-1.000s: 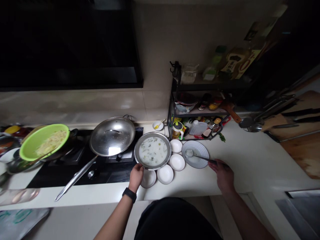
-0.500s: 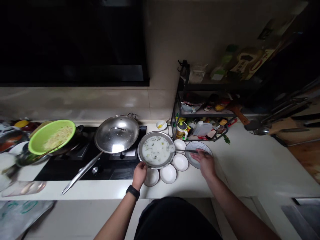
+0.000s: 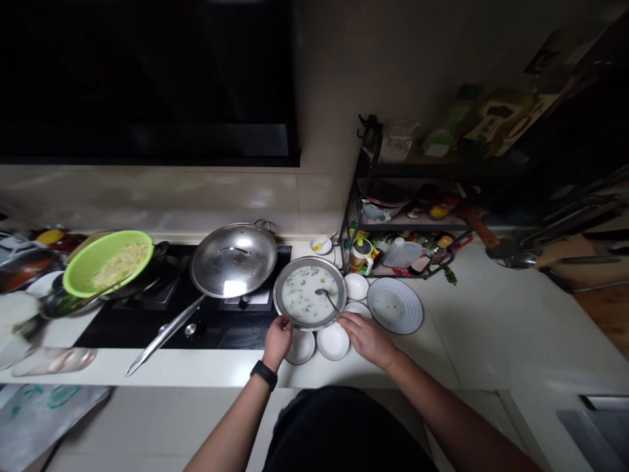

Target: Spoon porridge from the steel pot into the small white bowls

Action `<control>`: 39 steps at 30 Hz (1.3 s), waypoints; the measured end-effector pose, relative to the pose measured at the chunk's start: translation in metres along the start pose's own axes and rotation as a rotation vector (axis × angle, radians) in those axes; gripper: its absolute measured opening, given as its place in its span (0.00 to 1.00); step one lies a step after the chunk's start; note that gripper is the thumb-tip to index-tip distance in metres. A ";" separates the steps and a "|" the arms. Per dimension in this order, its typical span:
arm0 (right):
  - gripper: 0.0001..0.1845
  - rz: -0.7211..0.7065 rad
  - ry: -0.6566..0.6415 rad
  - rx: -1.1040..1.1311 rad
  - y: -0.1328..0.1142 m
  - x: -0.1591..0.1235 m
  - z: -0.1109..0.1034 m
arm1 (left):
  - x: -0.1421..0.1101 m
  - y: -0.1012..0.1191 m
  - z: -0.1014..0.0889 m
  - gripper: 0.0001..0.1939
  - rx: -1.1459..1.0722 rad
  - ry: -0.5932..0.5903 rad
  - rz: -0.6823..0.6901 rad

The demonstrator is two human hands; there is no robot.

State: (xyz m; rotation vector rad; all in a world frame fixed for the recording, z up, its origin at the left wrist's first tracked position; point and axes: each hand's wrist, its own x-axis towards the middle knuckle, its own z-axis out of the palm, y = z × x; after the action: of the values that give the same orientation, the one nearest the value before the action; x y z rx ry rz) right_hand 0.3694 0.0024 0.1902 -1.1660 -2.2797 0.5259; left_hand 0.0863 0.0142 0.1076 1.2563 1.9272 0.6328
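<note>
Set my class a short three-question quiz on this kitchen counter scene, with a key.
1. True or false: the black wristwatch is on the right wrist.
2. What rests in the soup in the steel dish held by the left hand? A) a fork B) a metal spoon C) a whisk
3. Which is nearer the right hand: the striped plate or the lidded pan?

Key: 1 false; 2 B; 3 the striped plate.
</note>
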 end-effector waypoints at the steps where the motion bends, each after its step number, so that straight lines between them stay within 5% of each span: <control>1: 0.19 0.056 0.078 0.035 0.003 -0.005 -0.004 | 0.000 0.000 0.000 0.10 -0.002 0.001 0.001; 7: 0.16 0.563 0.633 0.262 0.043 -0.052 -0.039 | 0.001 -0.001 0.001 0.09 -0.006 -0.001 0.008; 11: 0.23 0.746 0.697 0.206 0.074 -0.088 -0.057 | 0.001 0.000 0.000 0.09 0.012 -0.004 0.007; 15: 0.25 0.786 0.665 0.100 0.089 -0.109 -0.060 | 0.000 0.004 -0.001 0.10 0.038 0.001 -0.001; 19: 0.25 0.907 0.699 0.230 0.092 -0.114 -0.052 | 0.000 0.005 -0.001 0.10 0.065 0.007 0.011; 28: 0.22 1.029 1.164 0.817 0.107 -0.118 -0.047 | -0.001 0.002 0.001 0.10 0.050 -0.012 0.002; 39: 0.23 0.944 1.174 0.795 0.092 -0.104 -0.064 | 0.004 -0.008 0.004 0.09 0.032 -0.023 0.023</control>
State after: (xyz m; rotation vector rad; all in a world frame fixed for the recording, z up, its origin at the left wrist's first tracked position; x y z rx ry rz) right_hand 0.5170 -0.0261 0.1619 -1.4463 -0.3854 0.6942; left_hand 0.0846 0.0148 0.0982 1.3016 1.9132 0.5986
